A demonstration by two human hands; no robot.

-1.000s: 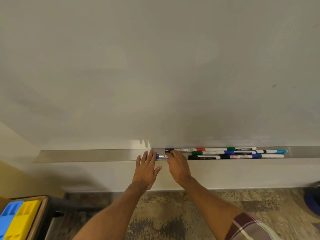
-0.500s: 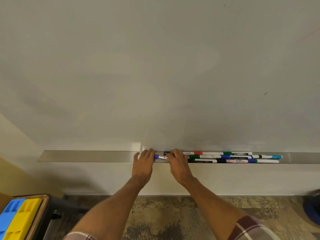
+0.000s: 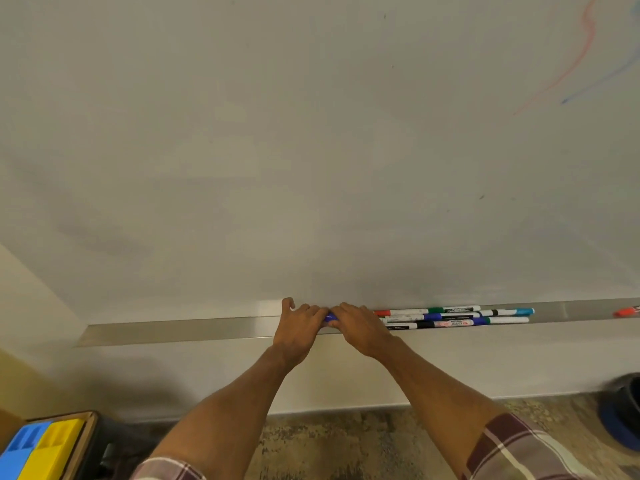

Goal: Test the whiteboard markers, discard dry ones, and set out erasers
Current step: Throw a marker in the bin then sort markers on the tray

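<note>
Both my hands meet on a blue marker [image 3: 329, 319] lying in the metal tray [image 3: 180, 330] under the whiteboard [image 3: 311, 150]. My left hand [image 3: 297, 332] grips its left end with curled fingers. My right hand [image 3: 358, 329] grips the rest of it, hiding most of the barrel. Only a short blue stretch shows between the hands. Just right of my right hand, several markers [image 3: 453, 317] with red, green, blue, black and light-blue caps lie in rows in the tray. Another red marker [image 3: 627, 311] lies at the tray's far right.
Red and blue scribbles [image 3: 581, 60] mark the board's upper right. Blue and yellow foam blocks [image 3: 38, 448] sit in a wooden box at the bottom left. A dark round bin [image 3: 623, 410] stands on the patterned carpet at the right.
My left hand went from flat and open beside the marker to closed around its end. Both hands have drawn together over it. The view has tilted upward, showing more of the board.
</note>
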